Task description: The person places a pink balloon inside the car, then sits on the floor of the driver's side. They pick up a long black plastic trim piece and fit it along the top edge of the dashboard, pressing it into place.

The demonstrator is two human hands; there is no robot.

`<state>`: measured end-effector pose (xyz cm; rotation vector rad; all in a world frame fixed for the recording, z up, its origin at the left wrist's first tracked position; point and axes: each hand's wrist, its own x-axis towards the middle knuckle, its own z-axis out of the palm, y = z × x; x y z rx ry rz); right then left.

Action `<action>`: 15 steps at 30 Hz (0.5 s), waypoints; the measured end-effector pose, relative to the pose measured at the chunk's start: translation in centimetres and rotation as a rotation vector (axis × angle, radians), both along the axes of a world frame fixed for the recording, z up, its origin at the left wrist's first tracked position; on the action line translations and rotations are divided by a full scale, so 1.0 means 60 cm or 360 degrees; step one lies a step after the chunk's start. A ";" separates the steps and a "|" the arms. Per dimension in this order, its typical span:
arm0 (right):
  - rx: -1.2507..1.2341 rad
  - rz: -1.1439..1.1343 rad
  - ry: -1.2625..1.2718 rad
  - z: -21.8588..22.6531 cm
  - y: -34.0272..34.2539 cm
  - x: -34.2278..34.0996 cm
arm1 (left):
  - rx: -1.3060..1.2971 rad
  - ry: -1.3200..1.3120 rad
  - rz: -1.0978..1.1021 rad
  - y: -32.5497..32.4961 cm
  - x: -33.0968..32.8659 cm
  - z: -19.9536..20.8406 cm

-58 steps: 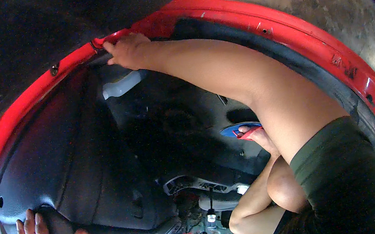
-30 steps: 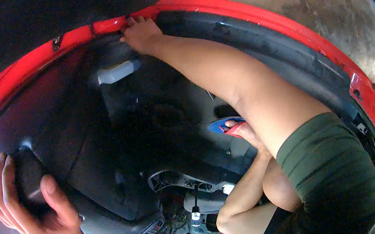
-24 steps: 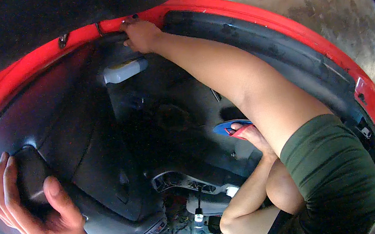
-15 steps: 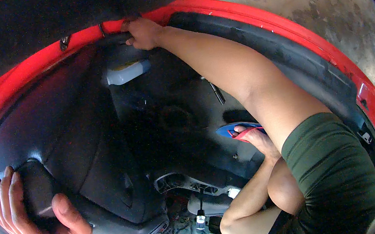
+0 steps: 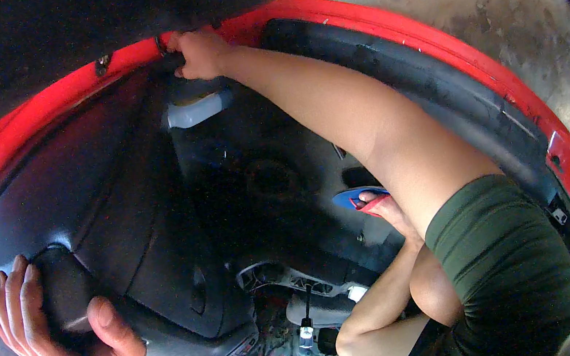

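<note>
A broad black dashboard (image 5: 130, 223) stretches across the left half of the view, framed by the car's red body (image 5: 50, 84). Near its lower left end, my left hand (image 5: 77, 341) lies around a raised hump, long fingers on one side and thumb on the other. My right hand (image 5: 200, 54) reaches to the far end of the dashboard, just beneath the red edge. Its fingers are bent against the dashboard's corner, and the fingertips are partly lost in shadow. My right arm, in a dark green sleeve, spans the right half.
Below the right hand lies a pale plastic piece (image 5: 200, 110). My bent leg and foot in a blue sandal (image 5: 362, 199) rest on the dark floor. A lever (image 5: 306, 322) rises by a pierced bracket (image 5: 285, 277). Dark material overhangs the top; stained concrete (image 5: 467, 18) shows outside.
My right hand has shifted left along the far red edge, and my arm now hides more of a black rod on the floor. My left hand keeps its place on the dashboard.
</note>
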<state>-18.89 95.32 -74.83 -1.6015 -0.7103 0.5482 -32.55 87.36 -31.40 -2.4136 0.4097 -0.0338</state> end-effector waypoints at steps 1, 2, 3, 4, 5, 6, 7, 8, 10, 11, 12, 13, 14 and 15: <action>-0.0061 0.0028 0.0013 0.010 -0.002 -0.004 | 0.0005 -0.0001 0.0009 0.000 -0.002 0.001; -0.0031 0.0114 0.0081 0.011 -0.002 0.001 | 0.0003 0.0002 0.0002 0.001 -0.002 0.001; -0.0001 0.0201 0.0150 0.011 -0.002 0.010 | 0.0001 0.0006 -0.0003 0.002 -0.003 0.001; 0.0031 0.0290 0.0220 0.011 -0.001 0.015 | 0.0007 0.0006 0.0004 0.002 -0.003 0.001; 0.0057 0.0284 0.0177 0.007 0.002 0.020 | 0.0015 0.0003 0.0005 0.001 -0.002 0.000; 0.0084 0.0280 0.0134 0.003 0.004 0.023 | 0.0024 0.0000 0.0007 0.000 0.000 0.000; 0.0112 0.0277 0.0092 -0.001 0.008 0.026 | 0.0021 -0.0002 -0.0004 0.000 0.001 0.000; 0.0184 0.0269 0.0121 -0.008 0.014 0.026 | 0.0017 0.0000 -0.0014 0.000 0.002 0.000; 0.0329 0.0248 0.0177 -0.024 0.025 0.026 | -0.0001 0.0003 -0.0035 0.000 0.005 -0.001; 0.0288 0.0222 0.0167 -0.025 0.028 0.023 | -0.0014 0.0005 -0.0035 0.000 0.004 -0.001; 0.0246 0.0194 0.0155 -0.026 0.030 0.020 | -0.0029 0.0006 -0.0036 0.000 0.005 0.000; 0.0204 0.0164 0.0143 -0.028 0.032 0.019 | -0.0014 0.0008 -0.0029 0.000 0.004 0.000; 0.0173 0.0154 0.0163 -0.022 0.031 0.017 | 0.0002 0.0006 -0.0021 -0.001 0.003 0.001; 0.0141 0.0141 0.0183 -0.016 0.031 0.014 | 0.0017 0.0005 -0.0014 -0.002 0.003 0.002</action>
